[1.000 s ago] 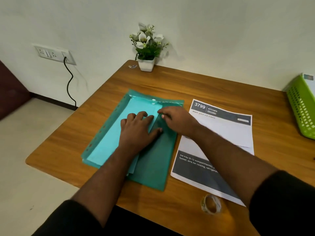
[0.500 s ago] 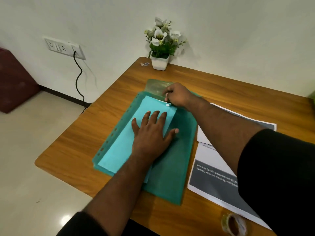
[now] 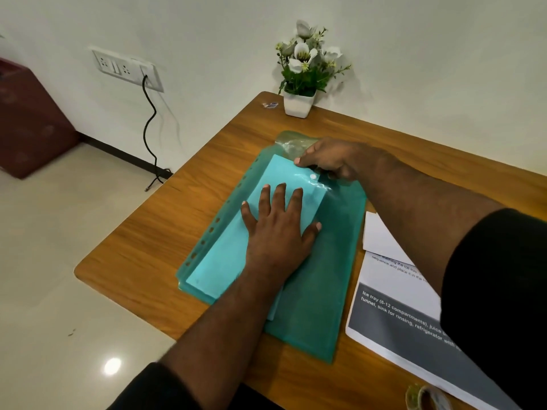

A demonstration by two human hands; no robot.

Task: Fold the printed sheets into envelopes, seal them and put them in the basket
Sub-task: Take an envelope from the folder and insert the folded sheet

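printed sheet (image 3: pixel 393 315) | grey band, white words: "Ice tray (6-12 compartments), juice…" and "funnel, sink for rinsing, refrigerator with…" | small words above: "sequence and place it in the…", rest hidden

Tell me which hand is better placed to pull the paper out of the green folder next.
The right hand, probably. It grips the open flap at the green folder mouth, beside the paper's top edge. The left hand lies flat on the folder, holding it down.
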